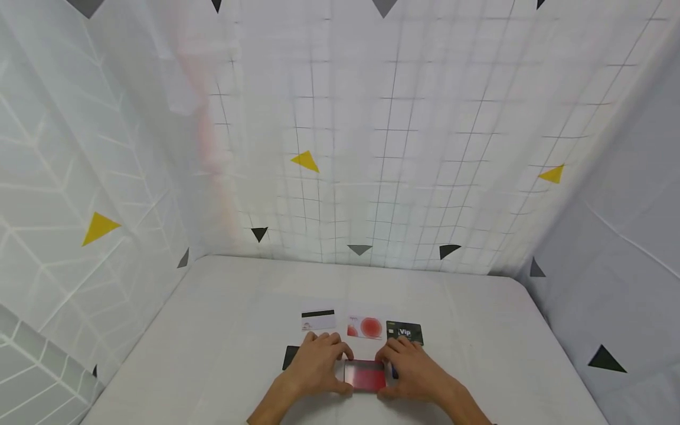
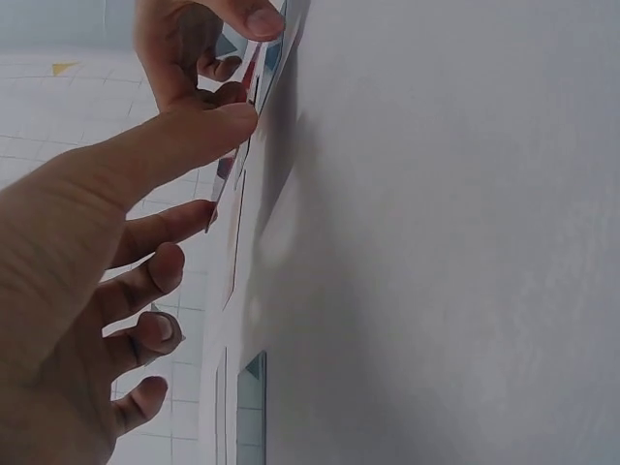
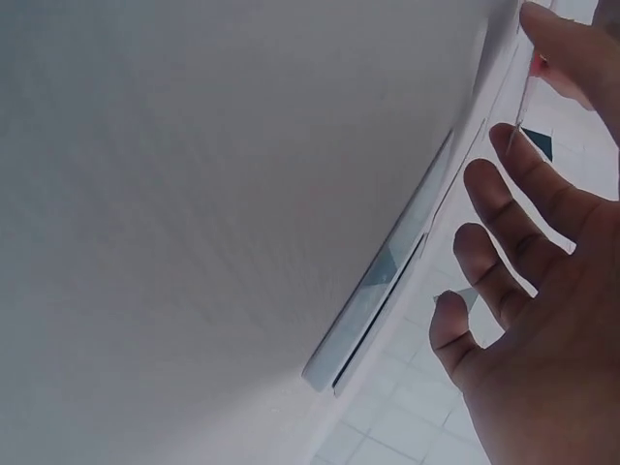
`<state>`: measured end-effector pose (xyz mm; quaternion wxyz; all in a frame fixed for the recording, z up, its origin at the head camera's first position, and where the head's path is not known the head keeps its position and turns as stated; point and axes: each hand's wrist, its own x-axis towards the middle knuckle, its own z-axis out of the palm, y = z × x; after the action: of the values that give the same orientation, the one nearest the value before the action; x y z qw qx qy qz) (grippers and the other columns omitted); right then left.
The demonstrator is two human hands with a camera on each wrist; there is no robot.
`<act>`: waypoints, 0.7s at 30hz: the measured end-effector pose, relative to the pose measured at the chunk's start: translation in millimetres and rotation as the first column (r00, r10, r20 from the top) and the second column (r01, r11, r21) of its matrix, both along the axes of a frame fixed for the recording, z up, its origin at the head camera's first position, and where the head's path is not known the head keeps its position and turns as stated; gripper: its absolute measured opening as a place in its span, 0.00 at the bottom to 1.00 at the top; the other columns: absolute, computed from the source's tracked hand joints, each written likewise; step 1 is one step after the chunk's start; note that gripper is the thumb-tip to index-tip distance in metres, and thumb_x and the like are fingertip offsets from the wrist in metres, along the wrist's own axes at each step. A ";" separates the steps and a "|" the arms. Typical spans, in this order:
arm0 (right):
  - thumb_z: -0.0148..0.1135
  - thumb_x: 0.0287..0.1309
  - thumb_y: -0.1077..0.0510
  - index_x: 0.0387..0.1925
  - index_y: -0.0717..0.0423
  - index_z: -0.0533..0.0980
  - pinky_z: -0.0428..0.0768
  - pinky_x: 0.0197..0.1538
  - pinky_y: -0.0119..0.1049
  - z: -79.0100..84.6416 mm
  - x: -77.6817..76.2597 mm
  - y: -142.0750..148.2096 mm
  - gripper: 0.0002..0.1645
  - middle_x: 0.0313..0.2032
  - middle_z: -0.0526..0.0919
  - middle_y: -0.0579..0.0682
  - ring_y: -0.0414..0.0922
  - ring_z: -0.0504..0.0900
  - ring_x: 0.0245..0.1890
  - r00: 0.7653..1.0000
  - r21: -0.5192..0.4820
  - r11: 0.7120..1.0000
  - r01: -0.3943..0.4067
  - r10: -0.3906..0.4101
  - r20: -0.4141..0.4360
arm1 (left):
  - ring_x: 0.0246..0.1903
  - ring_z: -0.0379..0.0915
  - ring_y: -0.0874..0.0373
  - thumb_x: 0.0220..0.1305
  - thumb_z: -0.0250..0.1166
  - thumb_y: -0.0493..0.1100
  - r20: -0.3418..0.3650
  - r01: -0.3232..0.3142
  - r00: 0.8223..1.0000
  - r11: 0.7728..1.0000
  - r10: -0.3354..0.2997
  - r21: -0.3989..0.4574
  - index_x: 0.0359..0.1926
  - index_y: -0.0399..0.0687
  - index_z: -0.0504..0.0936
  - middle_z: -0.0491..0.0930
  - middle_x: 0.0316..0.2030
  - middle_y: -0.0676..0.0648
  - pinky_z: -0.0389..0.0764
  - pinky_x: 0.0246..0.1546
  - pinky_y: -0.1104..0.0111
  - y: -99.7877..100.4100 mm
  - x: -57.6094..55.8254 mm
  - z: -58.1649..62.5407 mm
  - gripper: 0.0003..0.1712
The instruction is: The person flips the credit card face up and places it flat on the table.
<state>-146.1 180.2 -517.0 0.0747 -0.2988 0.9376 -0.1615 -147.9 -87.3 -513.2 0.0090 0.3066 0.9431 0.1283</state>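
A red card (image 1: 365,376) is held between both hands, above the white table. My left hand (image 1: 319,366) pinches its left side with thumb and index finger. At the opposite side, my right hand (image 1: 414,372) pinches it the same way. In the left wrist view the card (image 2: 223,179) shows nearly edge-on, tilted and apart from the tabletop. The other fingers of both hands are loosely bent. A dark card (image 1: 289,355) lies partly hidden behind the left hand, and a dark blue card (image 1: 395,372) is mostly covered by the right.
Beyond the hands, a white card with a black stripe (image 1: 319,321), a white card with a red circle (image 1: 370,327) and a black "Vip" card (image 1: 411,332) lie in a row on the table (image 1: 239,307). Patterned white sheets (image 1: 404,147) enclose the table's back and sides.
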 end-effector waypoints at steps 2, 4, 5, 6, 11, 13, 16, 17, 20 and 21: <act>0.75 0.43 0.29 0.48 0.36 0.78 0.71 0.50 0.53 -0.4 -1.4 1.7 0.32 0.44 0.74 0.32 0.39 0.68 0.48 1.000 -0.015 1.000 0.008 -0.008 0.000 | 0.36 0.67 0.67 0.42 0.77 0.71 -0.015 -0.001 1.000 1.000 0.002 0.008 0.45 0.69 0.83 0.73 0.35 0.63 0.66 0.42 0.61 -1.2 0.0 0.4 0.30; 0.74 0.44 0.29 0.48 0.35 0.78 0.71 0.51 0.54 -0.5 -2.8 2.9 0.31 0.45 0.74 0.31 0.40 0.69 0.49 1.000 -0.026 0.999 0.020 -0.020 0.016 | 0.36 0.67 0.67 0.41 0.77 0.71 -0.020 -0.004 1.000 1.000 0.004 0.009 0.45 0.68 0.83 0.73 0.35 0.63 0.67 0.42 0.60 -2.4 -0.2 0.7 0.30; 0.74 0.44 0.28 0.48 0.34 0.78 0.71 0.52 0.54 -0.7 -3.4 3.2 0.31 0.46 0.74 0.32 0.40 0.69 0.50 0.999 -0.031 0.999 0.026 -0.026 0.023 | 0.36 0.67 0.67 0.41 0.78 0.71 -0.019 -0.004 1.000 1.000 0.004 0.011 0.45 0.68 0.83 0.74 0.35 0.63 0.67 0.42 0.60 -2.9 -0.4 0.7 0.30; 0.74 0.44 0.29 0.49 0.33 0.78 0.71 0.53 0.55 -0.4 -4.0 3.3 0.31 0.46 0.74 0.32 0.41 0.70 0.50 0.999 -0.034 0.999 0.033 -0.032 0.032 | 0.36 0.68 0.67 0.41 0.78 0.71 -0.015 -0.005 1.000 1.000 0.005 0.010 0.46 0.68 0.83 0.74 0.35 0.62 0.68 0.43 0.59 -3.2 -0.7 0.5 0.31; 0.73 0.45 0.29 0.50 0.33 0.78 0.70 0.56 0.59 -0.1 -5.8 3.8 0.31 0.47 0.75 0.34 0.46 0.72 0.55 0.998 -0.042 0.998 0.053 -0.051 0.032 | 0.37 0.69 0.67 0.41 0.79 0.70 0.005 -0.020 1.000 1.000 0.020 -0.003 0.47 0.69 0.83 0.74 0.35 0.64 0.70 0.45 0.58 -2.4 -3.0 -1.7 0.31; 0.73 0.45 0.29 0.50 0.34 0.78 0.70 0.57 0.59 0.5 -6.1 3.9 0.31 0.48 0.75 0.35 0.48 0.72 0.56 0.998 -0.043 0.998 0.056 -0.055 0.027 | 0.37 0.69 0.67 0.41 0.79 0.69 0.013 -0.029 0.999 1.000 0.029 -0.011 0.47 0.69 0.83 0.74 0.35 0.64 0.70 0.46 0.58 -1.5 -4.0 -2.6 0.31; 0.73 0.46 0.31 0.50 0.35 0.78 0.70 0.56 0.58 2.8 -5.9 3.5 0.31 0.49 0.76 0.35 0.47 0.71 0.56 0.998 -0.044 0.997 0.059 -0.059 0.014 | 0.37 0.69 0.67 0.42 0.79 0.70 0.018 -0.039 0.999 0.999 0.039 -0.016 0.47 0.70 0.83 0.74 0.35 0.65 0.70 0.46 0.57 0.0 -5.6 -3.1 0.31; 0.74 0.46 0.32 0.50 0.36 0.78 0.71 0.55 0.57 3.7 -5.9 3.4 0.31 0.49 0.76 0.35 0.46 0.71 0.55 0.998 -0.047 0.997 0.060 -0.060 0.008 | 0.37 0.69 0.67 0.42 0.79 0.69 0.018 -0.041 0.999 0.999 0.041 -0.013 0.47 0.69 0.83 0.74 0.35 0.64 0.70 0.46 0.57 0.6 -6.1 -2.9 0.31; 0.74 0.47 0.34 0.51 0.37 0.78 0.72 0.52 0.53 6.5 -5.5 3.2 0.30 0.48 0.76 0.35 0.41 0.69 0.51 0.998 -0.060 0.996 0.067 -0.068 -0.014 | 0.37 0.69 0.66 0.42 0.79 0.69 0.011 -0.043 0.999 0.999 0.043 -0.008 0.47 0.68 0.83 0.74 0.34 0.63 0.70 0.45 0.57 2.3 -7.9 -3.2 0.31; 0.74 0.47 0.34 0.52 0.37 0.78 0.72 0.51 0.52 7.2 -5.2 3.3 0.30 0.48 0.76 0.35 0.40 0.68 0.50 0.997 -0.068 0.995 0.071 -0.072 -0.021 | 0.36 0.69 0.66 0.42 0.79 0.68 0.007 -0.041 0.999 0.999 0.041 -0.005 0.47 0.68 0.83 0.75 0.34 0.63 0.69 0.44 0.58 2.8 -8.5 -3.4 0.30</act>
<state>-151.4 183.5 -509.8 0.0478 -0.2692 0.9425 -0.1920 -156.3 -84.4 -516.6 0.0103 0.2867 0.9495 0.1272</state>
